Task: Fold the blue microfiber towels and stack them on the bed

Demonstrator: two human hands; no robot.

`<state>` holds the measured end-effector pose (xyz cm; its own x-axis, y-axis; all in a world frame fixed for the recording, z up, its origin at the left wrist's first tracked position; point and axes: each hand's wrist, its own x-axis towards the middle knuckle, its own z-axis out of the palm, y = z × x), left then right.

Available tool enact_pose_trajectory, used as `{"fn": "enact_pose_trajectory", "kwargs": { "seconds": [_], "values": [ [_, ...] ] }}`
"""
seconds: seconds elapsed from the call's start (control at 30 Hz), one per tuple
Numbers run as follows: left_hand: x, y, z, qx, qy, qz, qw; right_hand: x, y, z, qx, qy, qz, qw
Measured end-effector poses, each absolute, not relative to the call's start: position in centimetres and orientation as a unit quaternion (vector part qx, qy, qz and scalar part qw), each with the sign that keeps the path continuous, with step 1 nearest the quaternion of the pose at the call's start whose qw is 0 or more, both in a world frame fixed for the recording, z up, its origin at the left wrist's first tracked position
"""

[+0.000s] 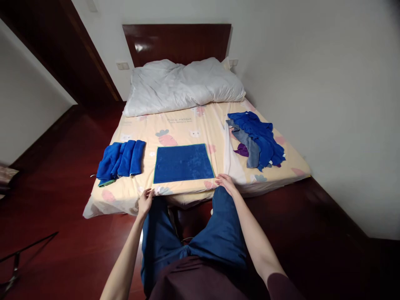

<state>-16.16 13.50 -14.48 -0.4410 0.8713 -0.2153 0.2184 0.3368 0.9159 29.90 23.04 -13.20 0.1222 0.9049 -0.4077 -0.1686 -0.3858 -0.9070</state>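
A blue towel (183, 163) with a thin green edge lies flat on the bed in front of me. My left hand (146, 202) is at the bed's front edge, just below the towel's near left corner, its fingers loosely bent and apart with nothing seen in them. At the near right corner, my right hand (226, 183) rests with fingers stretched out, the tips beside or touching the towel's edge. To the left, several rolled or folded blue towels (124, 159) sit side by side. On the right is a loose heap of blue cloths (261, 135), with a grey cloth (250, 146) and a purple cloth (241, 150).
The bed has a cream sheet (184, 125) printed with carrots. A white quilt (184, 85) lies bunched near the dark wooden headboard (178, 43). My knees are against the bed's front edge. A thin black stand-like object (17, 258) is on the floor at left.
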Motion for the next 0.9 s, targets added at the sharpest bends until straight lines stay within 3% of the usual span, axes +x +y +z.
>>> {"fn": "enact_pose_trajectory", "kwargs": {
  "seconds": [0.2, 0.9],
  "values": [
    [-14.8, 17.7, -13.3, 0.245, 0.683, 0.508, 0.463, 30.2, 23.1, -13.3, -0.586, -0.313, 0.608, 0.435],
    [-15.3, 21.5, -13.0, 0.279, 0.717, 0.454, 0.449, 26.7, 25.3, -16.0, -0.606, -0.384, 0.507, 0.477]
  ]
}}
